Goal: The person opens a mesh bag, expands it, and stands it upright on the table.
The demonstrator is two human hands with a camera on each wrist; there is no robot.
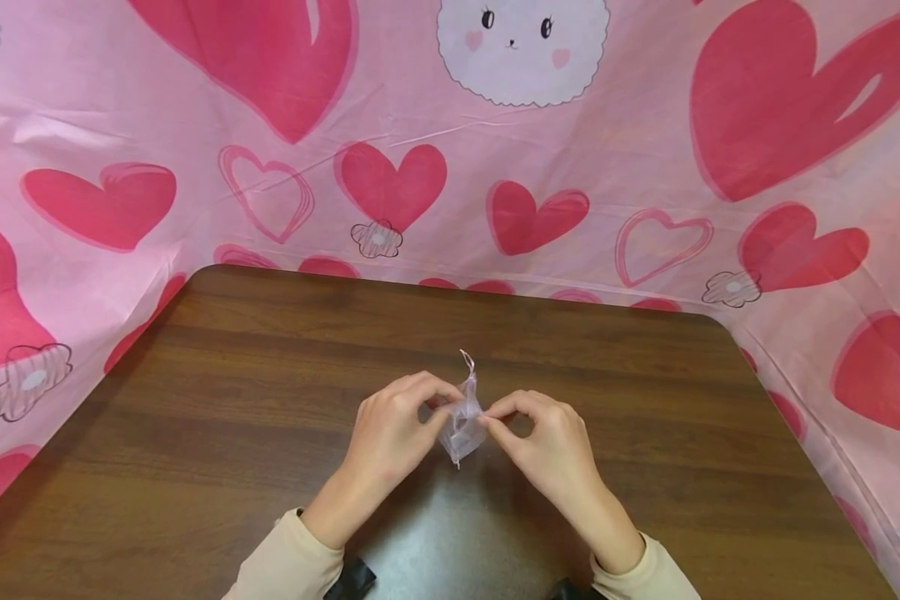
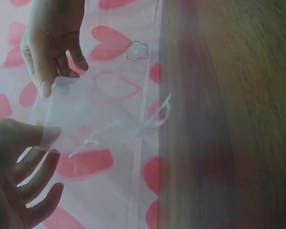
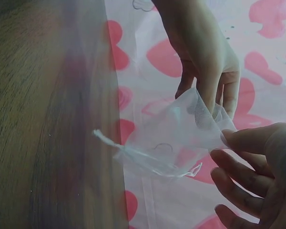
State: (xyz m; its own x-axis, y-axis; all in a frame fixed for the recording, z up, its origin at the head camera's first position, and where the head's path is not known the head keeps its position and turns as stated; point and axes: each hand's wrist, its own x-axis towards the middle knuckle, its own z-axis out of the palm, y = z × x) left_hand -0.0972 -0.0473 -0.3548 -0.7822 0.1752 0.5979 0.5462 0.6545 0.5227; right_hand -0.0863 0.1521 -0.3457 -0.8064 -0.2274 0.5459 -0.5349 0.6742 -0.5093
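Observation:
A small sheer white drawstring pouch (image 1: 462, 429) is held up over the table between both hands. My left hand (image 1: 397, 421) pinches one side of it between thumb and fingertips. On the other side my right hand (image 1: 553, 437) pinches the fabric with thumb and index finger. The pouch's thin cord loop sticks out at its far end in the head view. In the right wrist view the mesh of the pouch (image 3: 167, 131) is stretched between the hands, its gathered cord end pointing left. Whether anything lies inside, I cannot tell.
The dark brown wooden table (image 1: 232, 400) spreads out under the hands. Pink cloth (image 1: 570, 142) printed with hearts hangs behind it and along both sides. Light beige sleeves (image 1: 288, 562) cover the forearms, with dark objects at both wrists.

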